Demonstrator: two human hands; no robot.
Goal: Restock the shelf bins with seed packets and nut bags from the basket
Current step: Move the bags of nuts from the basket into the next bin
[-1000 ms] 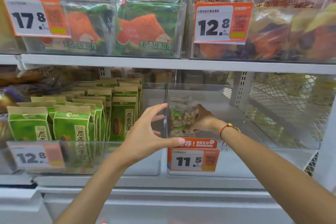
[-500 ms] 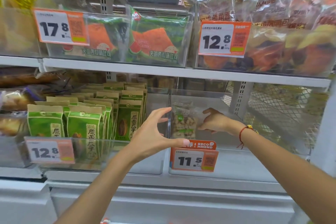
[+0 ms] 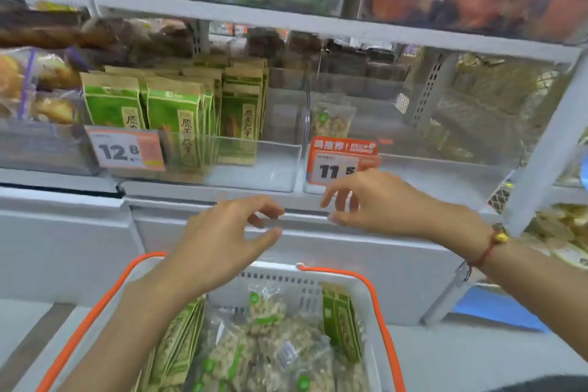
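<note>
I see clear, glossy plastic bins [image 3: 254,162] on a matt, grey-white painted metal shelf [image 3: 318,30]. The seed packets [image 3: 175,118] look like matt brown paper printed green. One nut bag [image 3: 331,121] in the right bin is clear, shiny film, like the nut bags [image 3: 270,344] below. The basket [image 3: 286,277] is white slotted plastic with a smooth orange handle [image 3: 95,312]. Price tags [image 3: 125,149] look like smooth printed card. A red cord bracelet [image 3: 486,248] carries a shiny gold bead.

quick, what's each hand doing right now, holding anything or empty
Left hand: open, fingers loosely curled, holding nothing, above the basket.
Right hand: open, fingers loosely curled, holding nothing, in front of the shelf.
</note>
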